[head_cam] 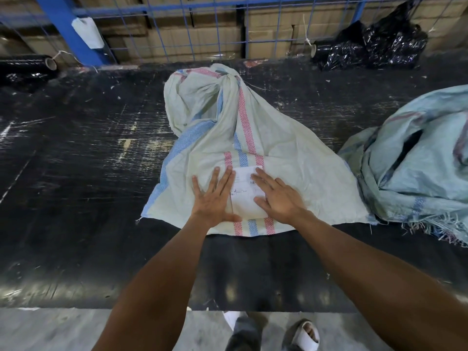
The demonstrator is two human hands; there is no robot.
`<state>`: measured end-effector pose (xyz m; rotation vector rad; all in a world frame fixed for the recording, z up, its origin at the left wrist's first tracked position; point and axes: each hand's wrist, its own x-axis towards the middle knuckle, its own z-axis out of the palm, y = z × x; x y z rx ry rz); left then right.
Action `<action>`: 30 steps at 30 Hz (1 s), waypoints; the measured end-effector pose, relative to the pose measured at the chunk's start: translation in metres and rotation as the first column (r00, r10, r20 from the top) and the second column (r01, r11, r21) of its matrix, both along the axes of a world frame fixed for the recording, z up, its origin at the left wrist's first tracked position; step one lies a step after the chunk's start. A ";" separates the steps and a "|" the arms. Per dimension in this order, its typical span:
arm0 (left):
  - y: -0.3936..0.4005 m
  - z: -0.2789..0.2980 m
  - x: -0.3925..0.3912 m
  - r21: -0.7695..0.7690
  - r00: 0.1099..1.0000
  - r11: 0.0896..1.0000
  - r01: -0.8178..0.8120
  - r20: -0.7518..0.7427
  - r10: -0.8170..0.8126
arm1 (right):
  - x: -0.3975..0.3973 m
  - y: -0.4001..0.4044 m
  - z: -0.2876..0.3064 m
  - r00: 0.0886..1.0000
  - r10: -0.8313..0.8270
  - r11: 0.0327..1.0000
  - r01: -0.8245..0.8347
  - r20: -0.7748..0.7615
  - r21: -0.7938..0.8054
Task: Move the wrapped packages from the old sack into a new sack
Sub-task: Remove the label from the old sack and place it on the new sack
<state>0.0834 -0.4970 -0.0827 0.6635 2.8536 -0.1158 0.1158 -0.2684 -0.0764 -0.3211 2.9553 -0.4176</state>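
Observation:
A pale woven sack (286, 153) with red and blue stripes lies on the black table, its far end tied in a knot (228, 78). A white paper label (244, 196) sits on the sack's near end. My left hand (214, 196) lies flat on the sack at the label's left edge, fingers spread. My right hand (278, 196) lies flat over the label's right side, fingers apart. Neither hand grips anything. A second, light blue worn sack (415, 173) lies crumpled at the right with a frayed edge. No wrapped packages are visible.
The black, scuffed table (76, 173) runs across the view. Behind it stands a blue wire fence (177, 29) with cardboard boxes. Black film rolls (27, 67) lie at far left, a crumpled black plastic heap (374, 44) at far right. My feet (304, 335) show below the table edge.

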 end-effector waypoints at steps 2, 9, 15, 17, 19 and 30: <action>0.000 0.000 -0.002 -0.011 1.000 1.000 0.013 0.000 -0.013 | -0.009 -0.001 -0.003 0.998 -0.048 0.994 0.045 0.031 0.101; -0.013 -0.008 -0.009 0.032 0.997 0.997 0.074 -0.036 -0.073 | -0.010 -0.001 -0.015 0.949 -0.316 0.946 0.317 -0.016 0.067; -0.016 -0.011 -0.008 0.040 0.997 0.997 0.069 -0.040 -0.068 | -0.016 -0.007 -0.017 0.890 -0.455 0.888 0.454 0.006 -0.074; -0.016 -0.010 -0.008 0.037 0.996 0.996 0.080 -0.046 -0.078 | -0.019 -0.008 -0.015 0.863 -0.504 0.859 0.504 0.026 -0.088; -0.018 -0.009 -0.010 0.040 0.992 0.994 0.107 -0.074 -0.103 | -0.020 -0.011 -0.013 0.852 -0.523 0.848 0.517 -0.030 -0.119; -0.024 -0.008 -0.020 0.075 0.983 0.983 0.169 -0.086 -0.163 | -0.008 -0.011 -0.024 0.977 -0.210 0.966 0.202 0.029 0.161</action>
